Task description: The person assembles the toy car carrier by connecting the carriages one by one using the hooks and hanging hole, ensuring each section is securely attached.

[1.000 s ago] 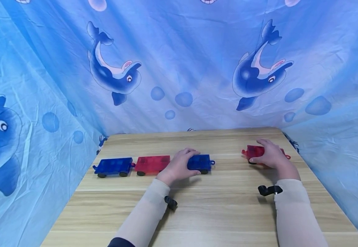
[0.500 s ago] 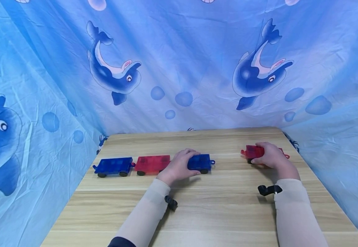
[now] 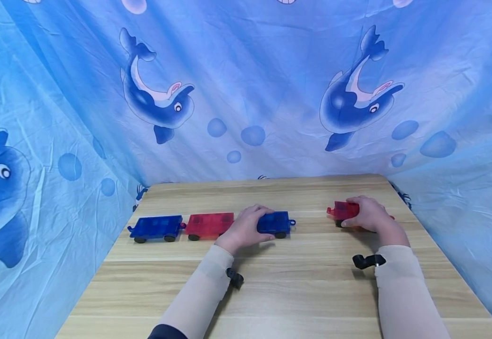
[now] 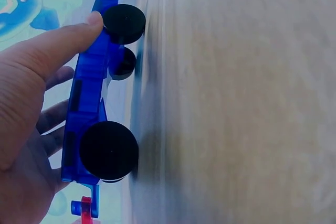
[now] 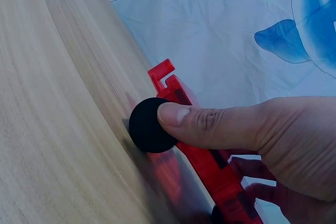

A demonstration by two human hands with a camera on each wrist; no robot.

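My left hand point(image 3: 247, 228) holds a blue toy train car point(image 3: 279, 222) by its long sides, thumb on the near side and fingers on the far side. In the left wrist view its black wheels show, and a red coupling ring point(image 4: 86, 211) sits at its hook. Over on the right, my right hand point(image 3: 369, 215) grips a separate red toy train car point(image 3: 343, 208), the thumb pressing by a black wheel point(image 5: 152, 125) in the right wrist view. That car's hook faces the blue car's ring, with a gap between them. The hand hides its other end.
Left of my left hand a red car point(image 3: 209, 225) and another blue car point(image 3: 158, 228) stand in line, coupled together. All stand on a wooden table point(image 3: 297, 292). A blue dolphin-print cloth point(image 3: 263, 94) rises behind and at both sides.
My right hand has moved slightly left with the red car, narrowing the gap to the blue car. The left hand and the coupled cars have stayed in place.
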